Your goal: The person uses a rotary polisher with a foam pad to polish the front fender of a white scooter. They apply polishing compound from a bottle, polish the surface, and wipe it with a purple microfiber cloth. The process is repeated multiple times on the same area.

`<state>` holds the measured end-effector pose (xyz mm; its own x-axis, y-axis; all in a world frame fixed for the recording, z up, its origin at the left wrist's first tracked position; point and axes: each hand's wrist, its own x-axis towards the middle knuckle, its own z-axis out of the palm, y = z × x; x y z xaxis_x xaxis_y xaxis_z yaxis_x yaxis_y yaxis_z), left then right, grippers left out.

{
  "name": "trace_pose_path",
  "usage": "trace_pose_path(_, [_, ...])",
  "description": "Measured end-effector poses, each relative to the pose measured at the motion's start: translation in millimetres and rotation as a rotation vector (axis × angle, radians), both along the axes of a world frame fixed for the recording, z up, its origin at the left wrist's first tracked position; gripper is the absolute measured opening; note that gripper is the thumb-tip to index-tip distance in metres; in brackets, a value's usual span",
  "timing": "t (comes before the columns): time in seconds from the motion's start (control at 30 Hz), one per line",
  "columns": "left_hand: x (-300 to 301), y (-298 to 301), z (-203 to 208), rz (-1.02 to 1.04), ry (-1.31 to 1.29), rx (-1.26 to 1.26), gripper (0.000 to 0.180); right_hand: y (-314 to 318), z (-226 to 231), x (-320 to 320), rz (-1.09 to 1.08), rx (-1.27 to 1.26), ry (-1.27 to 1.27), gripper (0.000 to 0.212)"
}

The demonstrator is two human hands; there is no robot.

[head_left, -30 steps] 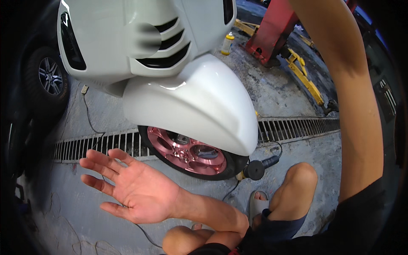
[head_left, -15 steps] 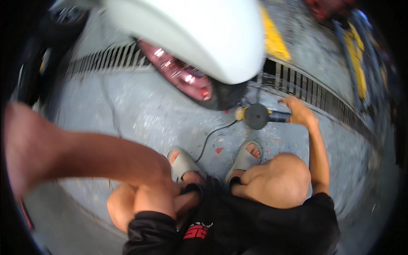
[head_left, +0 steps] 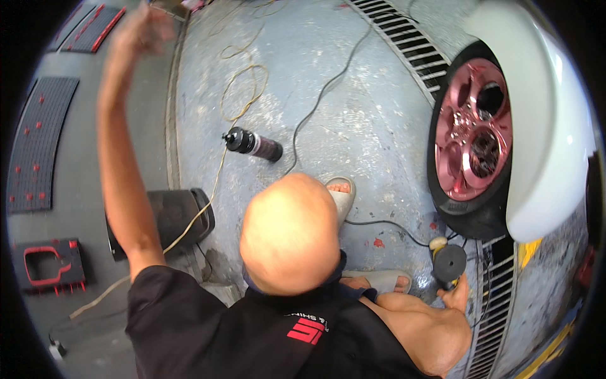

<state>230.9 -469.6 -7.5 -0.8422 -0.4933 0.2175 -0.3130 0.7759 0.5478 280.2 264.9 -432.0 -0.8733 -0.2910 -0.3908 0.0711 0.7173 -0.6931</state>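
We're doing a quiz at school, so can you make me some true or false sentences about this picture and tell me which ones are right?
1. The right grip is on the disc polisher. True.
2. Both grips are on the polisher. False: the left grip is stretched out, away from it.
3. The wheel rim is pink. True.
4. The shoes are red boots. False: they are grey slide sandals.
5. A black bottle is on the floor. True.
6. The bottle touches the wheel rim. False: they are apart.
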Motion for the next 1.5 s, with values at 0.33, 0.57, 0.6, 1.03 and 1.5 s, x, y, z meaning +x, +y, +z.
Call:
trace_pose_path(0.33, [233.5, -73.8, -410.7, 1.172, 0.459, 2.218, 0.137, -40.6, 68.0, 16.6, -0.123, 0.059, -0.564, 0.092])
trace_pose_path(0.57, [176.5, -48.4, -473.9, 1.199, 0.589, 2.04, 0.102, -144.8, 80.4, -22.0, 0.086, -0.299, -0.558, 0.08])
trace_pose_path(0.6, [167.6, -56.9, -472.7, 1.154, 0.604, 2.007, 0.097, -157.0, 82.7, -30.3, 0.095, -0.213, -0.514, 0.09])
trace_pose_path(1.03, [-32.2, -233.8, -31.5, -0.174, 1.083, 0.352, 0.066, -281.0, 114.3, -124.4, 0.248, -0.339, -0.384, 0.097])
trace_pose_path(1.5, [-329.1, -31.0, -288.7, -0.391, 0.887, 0.683, 0.067, -402.9, 107.9, -192.7, -0.163, -0.207, -0.324, 0.097])
